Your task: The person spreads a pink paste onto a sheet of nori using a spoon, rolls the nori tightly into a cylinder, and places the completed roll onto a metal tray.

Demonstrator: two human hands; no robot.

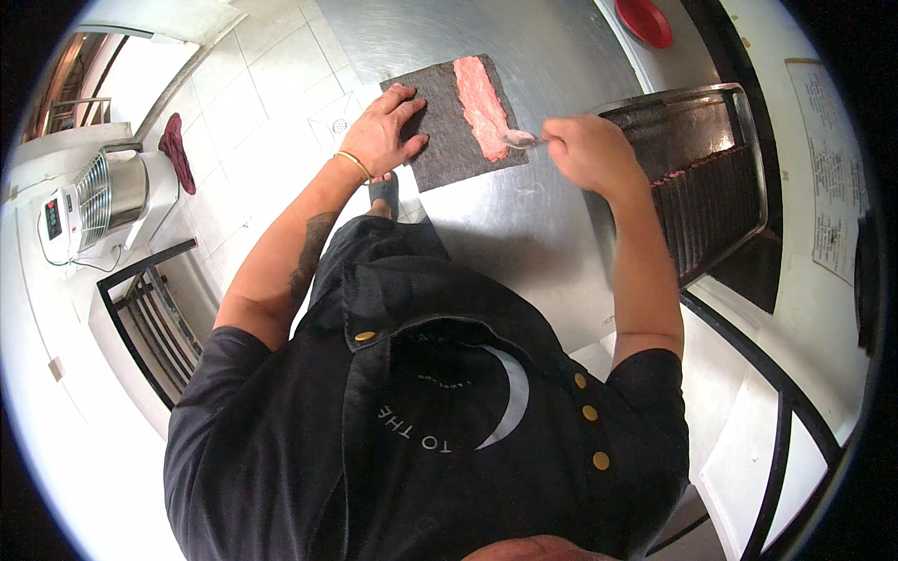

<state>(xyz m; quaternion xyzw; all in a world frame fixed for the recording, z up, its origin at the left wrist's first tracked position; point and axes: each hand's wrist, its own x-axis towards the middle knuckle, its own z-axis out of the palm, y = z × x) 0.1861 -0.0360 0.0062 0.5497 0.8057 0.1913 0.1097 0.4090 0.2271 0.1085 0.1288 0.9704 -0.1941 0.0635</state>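
A dark, square sheet that looks like nori [432, 140] lies on the steel table [552, 210]. Along its right part runs a thick strip of pink paste [479, 98], perhaps minced meat or fish. My left hand [379, 131] rests flat on the sheet's left edge, fingers spread. In my right hand [594, 154] is a metal spoon [520, 138], gripped by its handle, its bowl at the near end of the strip. To the right of that hand, a deep metal tray [760, 178] contains several dark rolls [706, 210] in a row, pink showing at their ends.
A red dish [644, 22] sits beyond the table at the far right. On the left stand a white mixer [103, 206] with a steel bowl and a dark red cloth [175, 154]. A black-framed rack [154, 309] is nearer me. Printed paper [828, 159] hangs at right.
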